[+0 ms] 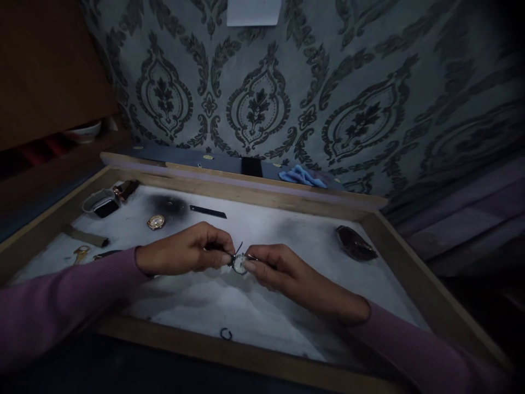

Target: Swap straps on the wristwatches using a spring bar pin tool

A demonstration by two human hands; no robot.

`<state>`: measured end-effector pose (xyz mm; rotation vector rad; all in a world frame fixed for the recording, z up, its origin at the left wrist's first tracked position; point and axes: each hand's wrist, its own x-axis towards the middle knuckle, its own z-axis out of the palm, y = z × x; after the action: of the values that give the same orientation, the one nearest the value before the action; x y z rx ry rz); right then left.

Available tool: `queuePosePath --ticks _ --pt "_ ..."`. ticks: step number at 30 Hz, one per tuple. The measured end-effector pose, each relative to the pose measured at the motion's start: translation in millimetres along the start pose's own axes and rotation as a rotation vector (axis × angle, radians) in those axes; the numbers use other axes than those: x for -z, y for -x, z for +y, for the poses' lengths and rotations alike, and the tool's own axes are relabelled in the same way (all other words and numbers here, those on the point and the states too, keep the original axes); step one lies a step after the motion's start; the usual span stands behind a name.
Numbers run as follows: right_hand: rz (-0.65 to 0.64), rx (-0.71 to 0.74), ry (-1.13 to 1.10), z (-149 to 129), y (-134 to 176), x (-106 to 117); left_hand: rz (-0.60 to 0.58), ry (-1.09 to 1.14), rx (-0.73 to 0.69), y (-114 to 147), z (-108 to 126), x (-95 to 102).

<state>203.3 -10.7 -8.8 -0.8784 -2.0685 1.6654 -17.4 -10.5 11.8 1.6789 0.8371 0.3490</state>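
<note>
Smartwatch (106,208) lies at the left of a wooden tray (229,191), then a gold-rimmed watch head (156,221); the left hand (186,250) pinches a small white-dialled watch (239,264) by its left edge over the tray's middle, the right hand (285,272) grips its right edge, and a dark brown lump (356,244) rests farther right

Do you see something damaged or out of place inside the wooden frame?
Yes: a dark, blurry patch marks the white surface just beyond the gold watch face. It looks odd because the surroundings are paler; whether stain or scorch, I cannot tell.
</note>
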Motion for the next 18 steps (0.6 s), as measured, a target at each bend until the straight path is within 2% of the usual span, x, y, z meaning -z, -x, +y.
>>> queuePosePath --ticks 7,12,18 --pt "-0.015 -0.040 -0.047 7 -4 4 0.002 -0.021 0.063 -2 1 3.6" --pt "0.108 -0.097 -0.021 16 -5 11 0.045 0.018 0.176 -2 -5 6.5" --pt "0.340 0.094 0.394 8 -1 7 0.015 0.095 0.192 -2 -3 4.7"
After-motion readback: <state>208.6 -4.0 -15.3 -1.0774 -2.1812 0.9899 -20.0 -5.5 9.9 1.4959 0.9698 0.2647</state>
